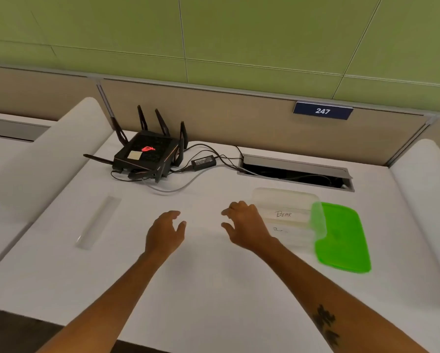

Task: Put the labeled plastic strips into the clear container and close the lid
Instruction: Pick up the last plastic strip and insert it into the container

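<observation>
A clear plastic container (290, 200) stands on the white desk, right of centre. Inside it lie labeled strips; one (284, 214) reads "BEAR", and another (280, 229) lies just in front of it. The green lid (346, 240) rests flat on the desk against the container's right side. One more clear strip (98, 222) lies alone on the desk at the left. My right hand (247, 225) hovers at the container's left edge, fingers spread and holding nothing. Left of it, my left hand (166, 231) is over the bare desk, also spread and holding nothing.
A black router (147, 155) with antennas, a power brick (203, 161) and cables sit at the back of the desk. An open cable hatch (295, 171) lies behind the container. White dividers (50, 154) flank the desk. A "247" sign (323, 111) hangs on the back panel.
</observation>
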The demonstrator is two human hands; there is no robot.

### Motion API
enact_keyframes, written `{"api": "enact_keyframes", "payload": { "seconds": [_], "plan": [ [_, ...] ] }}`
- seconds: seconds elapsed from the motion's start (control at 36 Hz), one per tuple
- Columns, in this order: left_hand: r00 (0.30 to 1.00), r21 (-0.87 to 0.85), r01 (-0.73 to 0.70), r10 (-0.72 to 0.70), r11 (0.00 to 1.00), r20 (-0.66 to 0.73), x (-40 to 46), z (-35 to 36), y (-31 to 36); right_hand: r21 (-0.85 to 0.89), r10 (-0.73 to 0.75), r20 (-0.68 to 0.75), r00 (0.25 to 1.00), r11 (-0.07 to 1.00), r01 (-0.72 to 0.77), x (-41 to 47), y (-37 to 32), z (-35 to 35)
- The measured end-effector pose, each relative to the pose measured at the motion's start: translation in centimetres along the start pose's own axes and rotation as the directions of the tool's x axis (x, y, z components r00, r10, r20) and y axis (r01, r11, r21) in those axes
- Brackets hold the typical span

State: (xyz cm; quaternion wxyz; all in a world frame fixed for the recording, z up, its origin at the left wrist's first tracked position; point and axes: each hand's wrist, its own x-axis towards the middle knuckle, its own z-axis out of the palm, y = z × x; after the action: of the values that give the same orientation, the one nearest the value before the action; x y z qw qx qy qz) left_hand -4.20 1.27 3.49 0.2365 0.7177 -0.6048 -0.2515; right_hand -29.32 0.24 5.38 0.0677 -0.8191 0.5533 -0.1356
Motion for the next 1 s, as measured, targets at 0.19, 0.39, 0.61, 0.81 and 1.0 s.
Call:
{"api": "enact_keyframes", "payload": {
  "seconds": [0.19,0.39,0.61,0.81,1.0],
  "plan": [
    [0.996,0.207,0.043,-0.025,0.977,-0.090,0.3,-4.1,-7.5,0.069,-0.073,0.165,0.984,0.996,0.062,1.6,-7.5,4.9],
    [0.983,0.315,0.091,-0.034,0.945,-0.183,2.2,-7.7,-14.0,0.167,-0.116,0.314,0.942,0.984,0.065,3.4,-14.3,8.9],
    [0.972,0.296,0.190,-0.136,0.936,-0.194,5.7,-9.9,-19.9,0.213,-0.147,0.407,0.901,0.975,0.063,5.6,-19.8,12.4],
    [0.965,0.237,0.257,-0.233,0.937,-0.123,7.8,-10.6,-22.9,0.233,-0.133,0.419,0.898,0.972,0.035,6.8,-21.4,14.5],
    [0.965,0.203,0.260,-0.249,0.944,-0.083,8.5,-10.7,-23.6,0.246,-0.084,0.394,0.915,0.969,-0.017,7.2,-21.6,15.4]
  ]
}}
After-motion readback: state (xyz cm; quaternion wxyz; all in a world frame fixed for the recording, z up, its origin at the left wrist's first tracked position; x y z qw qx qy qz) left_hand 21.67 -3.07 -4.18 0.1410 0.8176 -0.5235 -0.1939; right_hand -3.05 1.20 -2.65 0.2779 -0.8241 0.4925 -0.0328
